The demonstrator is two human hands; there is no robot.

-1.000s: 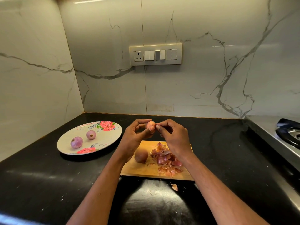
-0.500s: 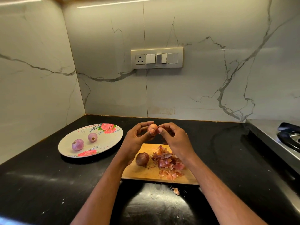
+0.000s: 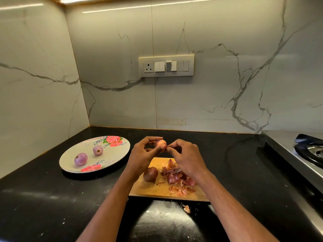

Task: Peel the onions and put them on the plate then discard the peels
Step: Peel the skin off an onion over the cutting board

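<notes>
Head view: left hand [image 3: 145, 154] holds a small onion [image 3: 161, 143] up above the far edge of the cutting board [image 3: 157, 188], thumb and curled fingers [image 3: 163, 147] wrapped round it. Right hand [image 3: 187, 157] pinches at the onion's right side, fingertips closed on what looks like a scrap of skin; too small to confirm. Versus a second ago both hands are in nearly the same pose and the onion sits between them as before, so little has changed beyond the camera tilting up slightly. My read: this peel is mid-way or near its end, since the exposed surface looks pale pink, not dry brown. Two peeled onions [image 3: 80, 159] already lie on the floral plate [image 3: 111, 160], well apart from the board on the left of the black counter [image 3: 43, 198]. One unpeeled brown onion [image 3: 150, 174] sits on the board just beside the pile of peels [image 3: 176, 179]. One stray peel [image 3: 186, 208] is on the counter just in front of the board. So roughly half done: this onion to finish and plate, one more to peel, then peels to bin, including the stray one. Stove [image 3: 309, 152] at far right, not involved.
</notes>
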